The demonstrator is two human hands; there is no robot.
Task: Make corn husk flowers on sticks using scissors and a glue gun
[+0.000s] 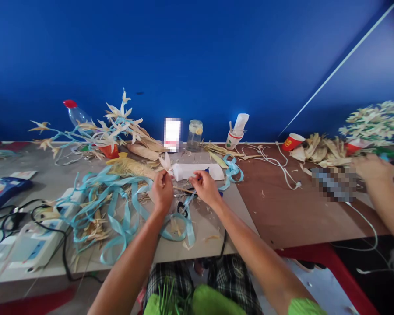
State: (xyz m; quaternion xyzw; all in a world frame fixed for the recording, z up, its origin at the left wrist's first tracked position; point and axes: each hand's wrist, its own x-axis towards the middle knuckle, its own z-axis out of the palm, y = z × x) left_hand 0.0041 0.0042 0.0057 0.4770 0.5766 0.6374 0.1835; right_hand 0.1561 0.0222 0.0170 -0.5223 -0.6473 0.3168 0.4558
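My left hand (163, 191) is closed in a pinch on a pale corn-husk flower (166, 162), whose petals point up above the fingers. To its right, my right hand (205, 188) is also closed, thumb and fingertips together; what they hold, if anything, is too small to make out. A white paper roll (200, 171) lies just behind both hands. Light blue ribbon (126, 218) lies in loops to the left and below, over husk scraps. Black-handled scissors (182, 209) rest on the table between my wrists.
Husk flower branches (118, 118), a glass jar (195, 135) and a paper cup (233, 139) stand along the blue wall. At left are a glue gun (8, 190) and a white power strip (49, 236). A white cable (285, 170) lies right; another person's hand (376, 168) is beyond it.
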